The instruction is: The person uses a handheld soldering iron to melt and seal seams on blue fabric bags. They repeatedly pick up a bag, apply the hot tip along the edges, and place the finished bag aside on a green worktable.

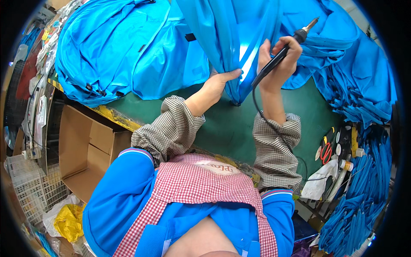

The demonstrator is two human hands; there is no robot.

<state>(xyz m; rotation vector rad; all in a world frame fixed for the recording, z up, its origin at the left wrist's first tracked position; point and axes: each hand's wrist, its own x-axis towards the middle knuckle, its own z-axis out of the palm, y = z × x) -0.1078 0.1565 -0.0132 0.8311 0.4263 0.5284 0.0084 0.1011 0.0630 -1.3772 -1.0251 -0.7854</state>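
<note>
My left hand (pixel 212 89) is closed on the lower part of a hanging blue fabric piece (pixel 220 40), its thumb pressed on the cloth. A bright glow shows on the fabric between my two hands. In my right hand (pixel 280 70) is a soldering iron (pixel 269 67) with a black handle, held slantwise. Its bare metal tip points up and right, apart from my left hand. From the handle's lower end a dark cord runs down along my right forearm. Whether my right fingers also touch the fabric, I cannot tell.
A heap of blue fabric (pixel 107 51) with black tabs lies on the green table (pixel 231 128); more hangs at right. Red-handled scissors (pixel 326 153) and a small bottle (pixel 346 165) lie at the right edge. An open cardboard box (pixel 79 150) and white crates (pixel 32 184) stand left.
</note>
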